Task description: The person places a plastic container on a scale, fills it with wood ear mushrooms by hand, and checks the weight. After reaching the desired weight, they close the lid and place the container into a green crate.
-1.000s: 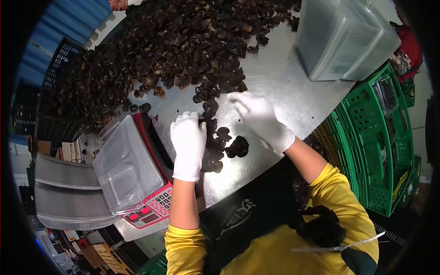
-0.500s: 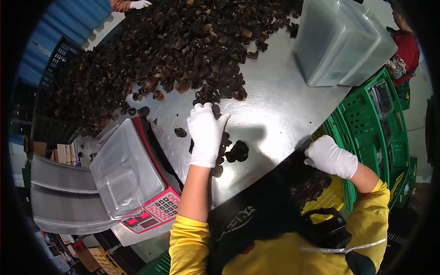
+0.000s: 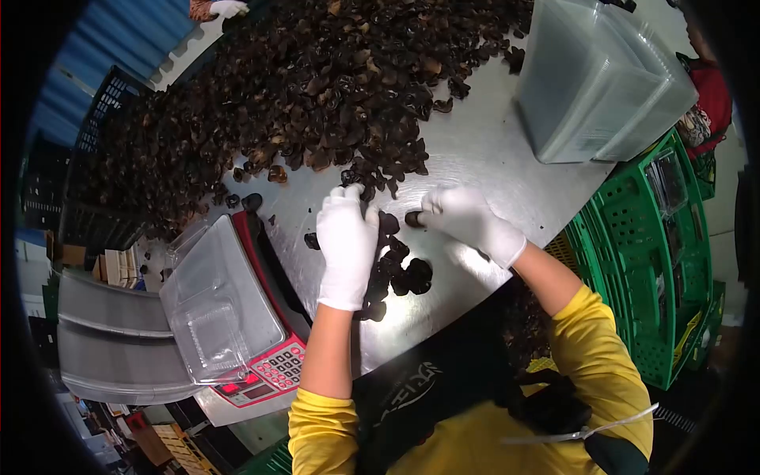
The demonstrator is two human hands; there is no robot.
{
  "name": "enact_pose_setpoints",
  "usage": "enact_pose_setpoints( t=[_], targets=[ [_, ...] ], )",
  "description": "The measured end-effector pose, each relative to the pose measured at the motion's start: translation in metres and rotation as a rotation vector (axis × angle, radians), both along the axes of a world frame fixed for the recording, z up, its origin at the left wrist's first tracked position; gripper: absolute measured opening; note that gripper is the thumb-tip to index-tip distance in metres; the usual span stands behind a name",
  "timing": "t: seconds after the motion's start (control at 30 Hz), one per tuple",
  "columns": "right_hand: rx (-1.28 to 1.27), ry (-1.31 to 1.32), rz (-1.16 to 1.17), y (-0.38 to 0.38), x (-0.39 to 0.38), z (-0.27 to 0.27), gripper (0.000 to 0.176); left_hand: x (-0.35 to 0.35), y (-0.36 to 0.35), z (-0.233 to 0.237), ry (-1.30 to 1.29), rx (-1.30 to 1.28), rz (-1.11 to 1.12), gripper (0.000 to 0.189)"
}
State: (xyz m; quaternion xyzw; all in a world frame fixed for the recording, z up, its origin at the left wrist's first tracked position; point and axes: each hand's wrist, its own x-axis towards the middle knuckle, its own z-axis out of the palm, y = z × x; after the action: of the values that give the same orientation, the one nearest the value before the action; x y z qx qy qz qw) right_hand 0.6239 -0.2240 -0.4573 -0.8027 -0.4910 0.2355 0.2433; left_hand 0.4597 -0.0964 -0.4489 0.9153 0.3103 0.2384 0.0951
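Note:
My left hand (image 3: 346, 247), white-gloved, reaches to the near edge of a large heap of dark brown wood ear mushrooms (image 3: 317, 95). Its fingers are bent and closed, and what lies under them is hidden. To the right, my right hand (image 3: 469, 223), also gloved, pinches a dark wood ear mushroom (image 3: 413, 218) just above the steel table (image 3: 467, 150). Between and below my hands lies a small cluster of wood ear mushrooms (image 3: 404, 275), partly covered by the left hand.
A scale (image 3: 277, 368) with clear plastic trays (image 3: 222, 301) on it stands at left. Stacked clear containers (image 3: 594, 87) occupy the table's right side, beside green crates (image 3: 633, 237). Dark mushrooms fill a crate below the table edge. Another person's gloved hand (image 3: 229, 9) shows at the top.
My right hand has moved up and left from the crate below the edge to the table, and now pinches a wood ear mushroom. My left hand stays by the heap's edge.

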Motion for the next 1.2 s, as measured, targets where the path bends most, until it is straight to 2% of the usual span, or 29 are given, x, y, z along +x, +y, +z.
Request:
enact_pose_setpoints(
  t=[0.07, 0.1, 0.13, 0.17, 0.2, 0.27, 0.33, 0.4, 0.47, 0.53, 0.6, 0.67, 0.73, 0.8, 0.87, 0.93, 1.0, 1.13, 1.2],
  targets=[
    [0.082, 0.115, 0.058, -0.012, -0.003, 0.006, 0.018, 0.012, 0.013, -0.010, 0.142, -0.022, 0.100, 0.031],
    [0.093, 0.150, -0.041, -0.009, 0.001, 0.006, 0.012, 0.015, 0.014, -0.016, 0.140, -0.024, 0.104, 0.031],
    [0.094, 0.150, -0.038, -0.003, 0.006, 0.003, 0.012, 0.017, 0.016, -0.020, 0.243, -0.009, 0.093, 0.030],
    [0.270, -0.078, -0.085, 0.007, 0.011, -0.005, 0.012, 0.018, 0.018, -0.023, 0.348, 0.007, 0.082, 0.028],
    [0.448, -0.308, -0.134, 0.017, 0.017, -0.013, 0.013, 0.015, 0.019, -0.023, 0.347, 0.012, 0.084, 0.028],
    [0.412, -0.362, -0.088, 0.031, 0.029, -0.026, 0.011, 0.000, 0.013, -0.025, 0.376, -0.064, 0.020, 0.024],
    [0.532, -0.286, -0.051, 0.044, 0.036, -0.032, 0.012, -0.012, 0.007, -0.009, 0.434, -0.066, -0.038, 0.018],
    [0.642, 0.076, -0.191, 0.047, 0.039, -0.025, 0.016, -0.020, 0.006, 0.000, 0.409, -0.066, -0.157, 0.016],
    [0.536, 0.768, -0.341, 0.041, 0.048, -0.011, 0.015, -0.022, 0.007, 0.004, 0.359, -0.119, -0.155, 0.018],
    [0.565, 0.842, -0.270, 0.016, 0.050, 0.006, 0.014, -0.019, 0.011, 0.002, 0.209, -0.123, -0.084, 0.019],
    [0.347, 0.854, -0.181, -0.022, 0.052, 0.023, 0.013, -0.003, 0.014, 0.003, 0.247, -0.087, -0.041, 0.015],
    [0.098, 0.594, 0.101, -0.074, 0.056, 0.032, 0.014, 0.012, 0.015, 0.000, 0.158, -0.081, -0.056, 0.012],
    [0.018, 0.295, 0.472, -0.112, 0.055, 0.066, 0.015, 0.027, 0.015, -0.007, 0.185, -0.129, -0.029, 0.017],
    [-0.140, 0.336, 0.249, -0.121, 0.041, 0.096, 0.017, 0.039, 0.015, -0.015, 0.356, -0.007, 0.015, 0.022],
    [0.086, 0.254, 0.171, -0.108, 0.043, 0.065, 0.015, 0.037, 0.015, -0.022, 0.269, 0.011, -0.014, 0.024],
    [0.137, -0.038, 0.020, -0.071, 0.037, 0.047, 0.015, 0.028, 0.011, -0.015, 0.300, 0.016, -0.058, 0.022],
    [0.298, -0.158, -0.002, -0.028, 0.034, 0.021, 0.022, 0.018, 0.005, 0.004, 0.483, -0.115, -0.075, 0.018],
    [0.396, -0.347, -0.024, 0.047, 0.032, -0.041, 0.018, -0.013, 0.009, 0.012, 0.389, -0.239, -0.120, 0.021],
    [0.392, -0.440, -0.006, 0.052, 0.032, -0.046, 0.017, -0.017, 0.014, 0.011, 0.361, -0.276, -0.117, 0.023]
  ],
)
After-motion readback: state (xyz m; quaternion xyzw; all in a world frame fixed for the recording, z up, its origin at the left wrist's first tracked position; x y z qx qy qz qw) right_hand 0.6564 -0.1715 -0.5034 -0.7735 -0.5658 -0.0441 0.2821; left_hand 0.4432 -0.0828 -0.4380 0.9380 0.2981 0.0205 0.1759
